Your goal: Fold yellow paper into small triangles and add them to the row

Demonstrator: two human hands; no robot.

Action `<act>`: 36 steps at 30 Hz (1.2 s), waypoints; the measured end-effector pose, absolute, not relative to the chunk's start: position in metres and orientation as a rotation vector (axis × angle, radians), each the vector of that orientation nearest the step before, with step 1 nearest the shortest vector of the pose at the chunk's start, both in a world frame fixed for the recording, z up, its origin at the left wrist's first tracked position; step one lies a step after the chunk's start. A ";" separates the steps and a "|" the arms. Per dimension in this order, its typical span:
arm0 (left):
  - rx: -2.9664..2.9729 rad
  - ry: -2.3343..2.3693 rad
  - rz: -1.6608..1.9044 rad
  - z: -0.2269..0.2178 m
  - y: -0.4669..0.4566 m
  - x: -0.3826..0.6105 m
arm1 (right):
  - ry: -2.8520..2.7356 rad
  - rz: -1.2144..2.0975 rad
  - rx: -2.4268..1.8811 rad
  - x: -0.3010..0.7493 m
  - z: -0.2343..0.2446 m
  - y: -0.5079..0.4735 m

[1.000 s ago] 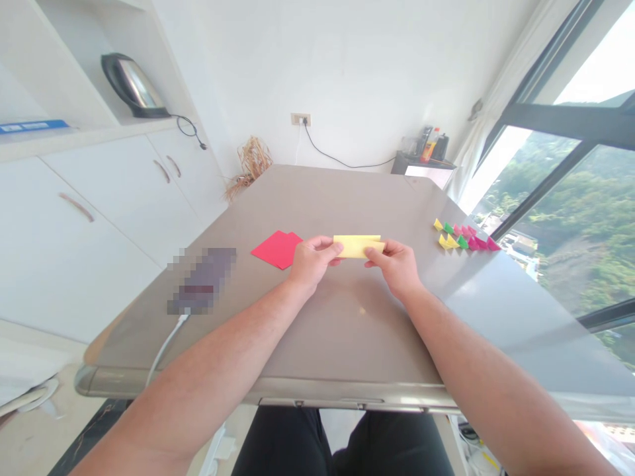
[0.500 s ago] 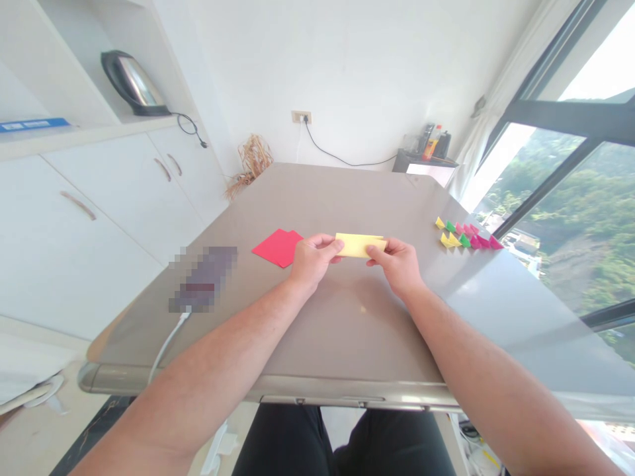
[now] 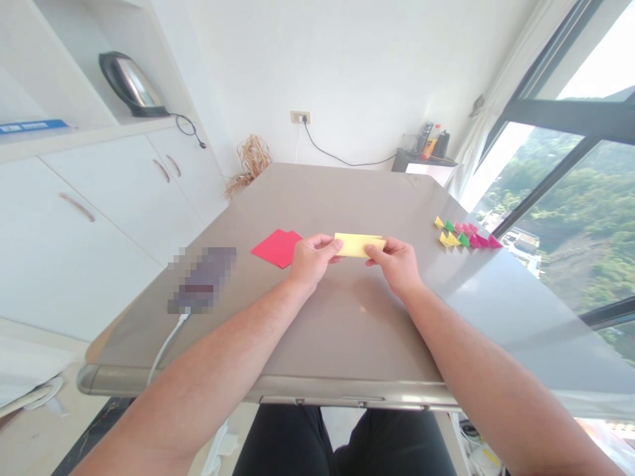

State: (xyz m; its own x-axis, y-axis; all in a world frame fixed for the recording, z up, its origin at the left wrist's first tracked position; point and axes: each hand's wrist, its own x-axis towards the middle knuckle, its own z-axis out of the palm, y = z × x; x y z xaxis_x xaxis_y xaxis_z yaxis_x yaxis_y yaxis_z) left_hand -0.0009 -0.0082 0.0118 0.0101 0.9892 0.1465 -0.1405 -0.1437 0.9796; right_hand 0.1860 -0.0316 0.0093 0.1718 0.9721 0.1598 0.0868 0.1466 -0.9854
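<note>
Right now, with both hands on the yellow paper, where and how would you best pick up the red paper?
Probably pinch the red paper by its pointed left corner, coming from the left. It lies flat on the table with that corner uncovered, while the left hand hides part of its right side.

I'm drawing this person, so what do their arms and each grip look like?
The left forearm and right forearm are bare, with no sleeve, watch or bracelet showing. The left grip and right grip are plain human hands, with no gloves or rings that I can see.
</note>
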 end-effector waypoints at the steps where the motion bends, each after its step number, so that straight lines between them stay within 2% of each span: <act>1: 1.219 1.016 1.358 0.012 -0.008 -0.001 | -1.199 0.928 -1.224 0.186 0.009 -0.031; 36: 1.231 1.059 1.378 0.015 -0.007 -0.002 | -1.204 0.966 -1.191 0.185 0.011 -0.032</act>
